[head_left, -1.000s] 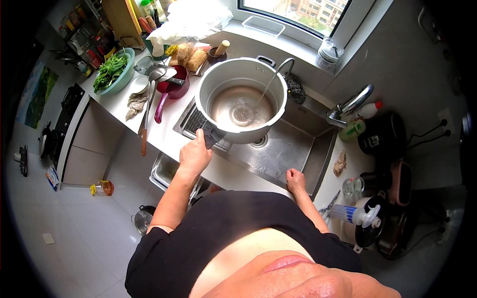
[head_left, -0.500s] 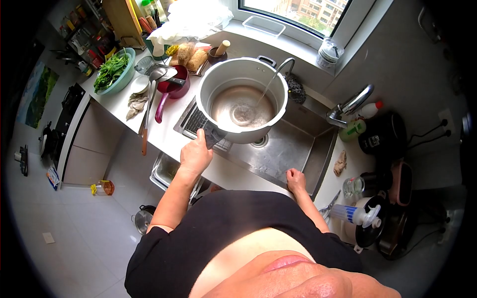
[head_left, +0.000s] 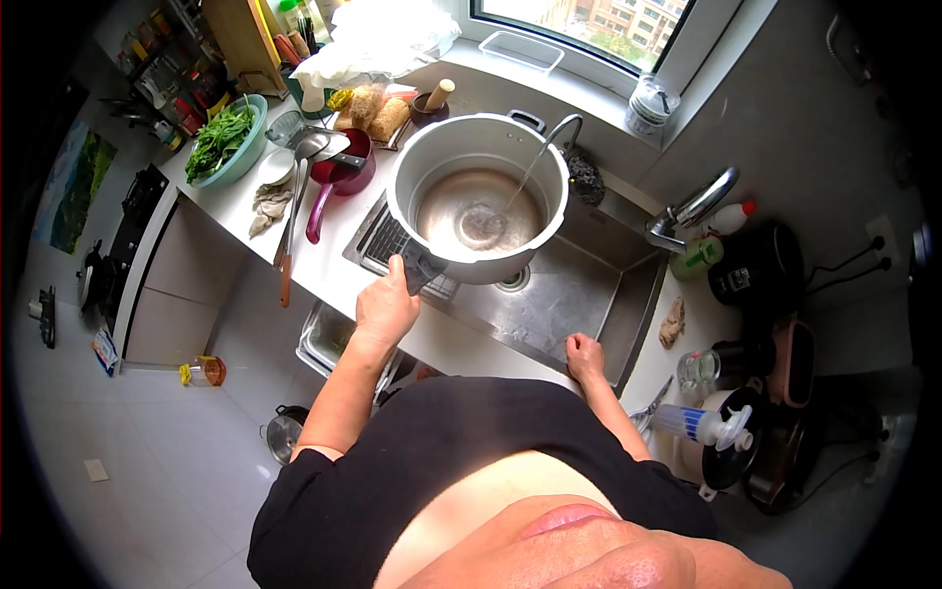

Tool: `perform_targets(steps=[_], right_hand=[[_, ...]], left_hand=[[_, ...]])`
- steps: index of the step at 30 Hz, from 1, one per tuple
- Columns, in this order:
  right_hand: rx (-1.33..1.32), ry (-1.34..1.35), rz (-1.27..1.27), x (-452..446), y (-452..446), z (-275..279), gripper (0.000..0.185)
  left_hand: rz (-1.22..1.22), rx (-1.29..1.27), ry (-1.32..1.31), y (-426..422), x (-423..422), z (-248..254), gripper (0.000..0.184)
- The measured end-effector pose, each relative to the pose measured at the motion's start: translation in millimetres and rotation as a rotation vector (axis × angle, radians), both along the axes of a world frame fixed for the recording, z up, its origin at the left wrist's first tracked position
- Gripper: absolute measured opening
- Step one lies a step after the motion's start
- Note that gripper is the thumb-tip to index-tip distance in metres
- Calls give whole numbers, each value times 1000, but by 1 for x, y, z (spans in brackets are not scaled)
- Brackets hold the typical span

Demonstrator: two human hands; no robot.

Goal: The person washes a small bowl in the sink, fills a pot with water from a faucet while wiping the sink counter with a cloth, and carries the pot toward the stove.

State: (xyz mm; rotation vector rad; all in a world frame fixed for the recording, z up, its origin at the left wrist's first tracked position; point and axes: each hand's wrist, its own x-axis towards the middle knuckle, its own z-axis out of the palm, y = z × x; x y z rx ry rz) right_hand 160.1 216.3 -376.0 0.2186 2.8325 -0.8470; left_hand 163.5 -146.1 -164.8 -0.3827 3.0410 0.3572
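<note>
A large grey metal pot [head_left: 407,187] stands over the left part of the steel sink [head_left: 579,304], tilted slightly towards me. From a thin curved spout [head_left: 564,123] a stream of water falls into it, and shallow water covers its bottom. My left hand [head_left: 386,306] is closed around the pot's dark handle [head_left: 424,270], thumb on top. My right hand [head_left: 586,355] is curled into a fist at the sink's front edge, near its right corner. I see nothing in that fist.
Left on the counter are a purple-red saucepan [head_left: 334,182], long utensils [head_left: 292,211] and a bowl of leafy greens [head_left: 221,142]. Right of the sink stand a faucet [head_left: 692,206], a green bottle [head_left: 697,257], a glass jar [head_left: 698,368] and a clear-and-blue pitcher [head_left: 692,422].
</note>
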Motion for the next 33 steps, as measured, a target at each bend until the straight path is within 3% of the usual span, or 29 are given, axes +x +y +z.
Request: perform_targets(steps=[33], right_hand=[[1, 24, 9, 1, 0, -1, 28]], left_hand=[[-5, -1, 24, 0, 0, -1, 40]])
